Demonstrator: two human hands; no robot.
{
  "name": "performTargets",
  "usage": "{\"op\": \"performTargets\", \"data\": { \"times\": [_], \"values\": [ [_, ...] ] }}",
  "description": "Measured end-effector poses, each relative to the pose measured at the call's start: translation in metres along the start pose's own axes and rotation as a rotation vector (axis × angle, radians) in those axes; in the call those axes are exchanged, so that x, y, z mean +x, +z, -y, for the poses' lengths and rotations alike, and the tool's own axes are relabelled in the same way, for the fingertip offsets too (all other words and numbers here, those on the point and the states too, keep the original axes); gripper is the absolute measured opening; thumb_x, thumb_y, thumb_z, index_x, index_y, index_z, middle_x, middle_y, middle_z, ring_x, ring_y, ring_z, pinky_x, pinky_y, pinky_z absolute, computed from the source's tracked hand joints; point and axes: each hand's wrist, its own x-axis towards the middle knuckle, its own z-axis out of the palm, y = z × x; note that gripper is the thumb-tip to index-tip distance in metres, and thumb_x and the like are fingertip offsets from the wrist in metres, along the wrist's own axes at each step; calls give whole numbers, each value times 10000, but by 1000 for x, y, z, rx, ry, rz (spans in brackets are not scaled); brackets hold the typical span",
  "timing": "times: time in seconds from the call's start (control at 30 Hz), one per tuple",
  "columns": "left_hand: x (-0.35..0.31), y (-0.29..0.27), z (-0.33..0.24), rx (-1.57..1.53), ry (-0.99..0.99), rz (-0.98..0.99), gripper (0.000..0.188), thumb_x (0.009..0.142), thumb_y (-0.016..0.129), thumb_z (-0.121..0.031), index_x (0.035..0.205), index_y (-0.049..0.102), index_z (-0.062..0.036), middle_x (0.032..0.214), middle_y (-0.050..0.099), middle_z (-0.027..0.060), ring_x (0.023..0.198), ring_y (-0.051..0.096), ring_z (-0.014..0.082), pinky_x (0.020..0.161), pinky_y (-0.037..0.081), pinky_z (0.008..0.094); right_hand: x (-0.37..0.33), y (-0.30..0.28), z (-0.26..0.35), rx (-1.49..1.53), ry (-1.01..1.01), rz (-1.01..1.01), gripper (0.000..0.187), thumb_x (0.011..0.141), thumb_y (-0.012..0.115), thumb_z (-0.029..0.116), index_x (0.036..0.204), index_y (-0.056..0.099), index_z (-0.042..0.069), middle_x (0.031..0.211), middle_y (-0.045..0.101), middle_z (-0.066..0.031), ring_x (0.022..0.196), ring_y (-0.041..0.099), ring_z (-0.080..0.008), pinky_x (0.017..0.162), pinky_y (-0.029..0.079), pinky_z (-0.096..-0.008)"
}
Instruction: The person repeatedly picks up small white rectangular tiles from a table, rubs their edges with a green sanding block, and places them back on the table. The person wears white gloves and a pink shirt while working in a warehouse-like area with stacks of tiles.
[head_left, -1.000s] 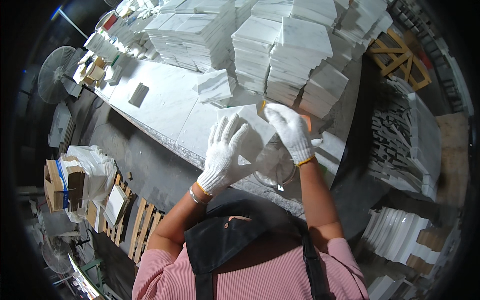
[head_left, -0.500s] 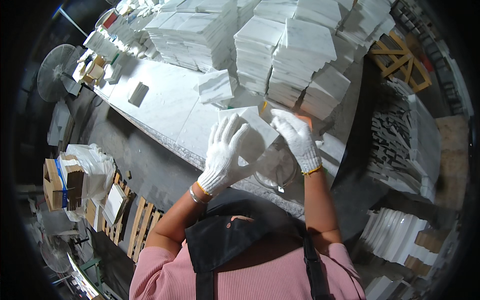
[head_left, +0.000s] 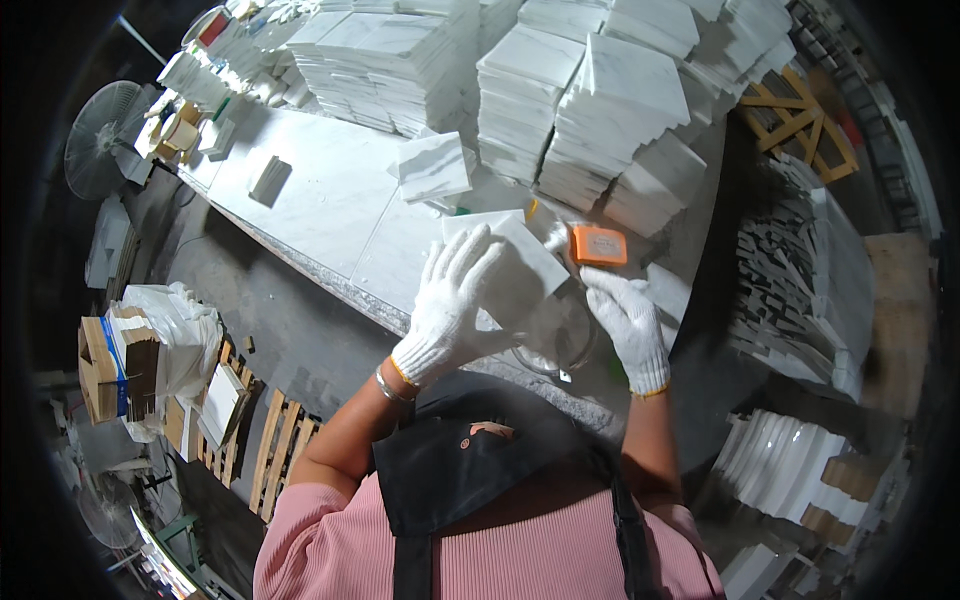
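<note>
My left hand [head_left: 450, 300], in a white knit glove, is open, its fingers stretched out over the left part of a white marble tile [head_left: 525, 255]. The tile lies at an angle in front of me, with the hand's shadow on it. My right hand [head_left: 628, 325], gloved the same way, is to the right of the tile, just below an orange block [head_left: 598, 246]. Its fingers are stretched out and nothing shows in them. Against the tile's far edge is a small yellow thing [head_left: 531, 209]. A round, clear-looking container [head_left: 560, 335] is partly hidden between my hands.
High stacks of marble tiles [head_left: 620, 110] stand along the far side of the worktable [head_left: 330, 185]. Another veined tile [head_left: 435, 167] lies beyond my left hand. At left are a fan [head_left: 105, 140], cardboard [head_left: 100, 370] and a wooden pallet [head_left: 285, 450]; stone strips [head_left: 775, 275] are stacked at right.
My right hand has moved away from the tile, toward me and to the right, uncovering the orange block. My left hand stays over the tile.
</note>
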Motion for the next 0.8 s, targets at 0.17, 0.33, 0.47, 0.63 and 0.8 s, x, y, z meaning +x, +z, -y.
{"op": "performTargets", "data": {
  "times": [0.17,0.33,0.47,0.63,0.8],
  "values": [
    [-5,-2,15,-57,38,-12,1162,581,922,-489,1510,390,-37,1561,362,257,1455,314,473,1176,256,604,16,25,-11,276,44,40,418,982,659,173,1349,601,-18,1222,689,-93,1089,636,-139,1005,464,-271],
    [1,-11,6,-14,-7,15,1180,576,931,-424,1511,362,18,1551,371,268,1455,321,462,1180,263,571,20,46,-9,323,125,-6,403,926,711,161,1266,642,-44,1102,704,-75,1001,637,-121,891,518,-280],
    [16,-16,3,-129,-87,16,1168,578,930,-373,1509,352,31,1500,434,268,1389,420,446,1144,346,524,11,46,35,272,65,-53,366,892,728,144,1202,672,-44,1054,724,-76,968,642,-118,874,520,-278],
    [26,-30,10,-707,-232,-21,835,730,893,-151,1438,479,4,1208,637,95,1094,609,196,930,517,344,11,46,54,146,-215,-75,319,819,756,21,1135,714,5,1018,704,-41,924,639,-97,878,497,-259],
    [36,-43,19,-1028,-365,127,394,746,882,-91,1088,698,-28,996,701,24,908,645,112,802,546,273,14,44,57,13,-337,-56,313,803,770,-39,1107,724,16,1068,724,-54,994,662,-115,901,516,-279]
  ]
}}
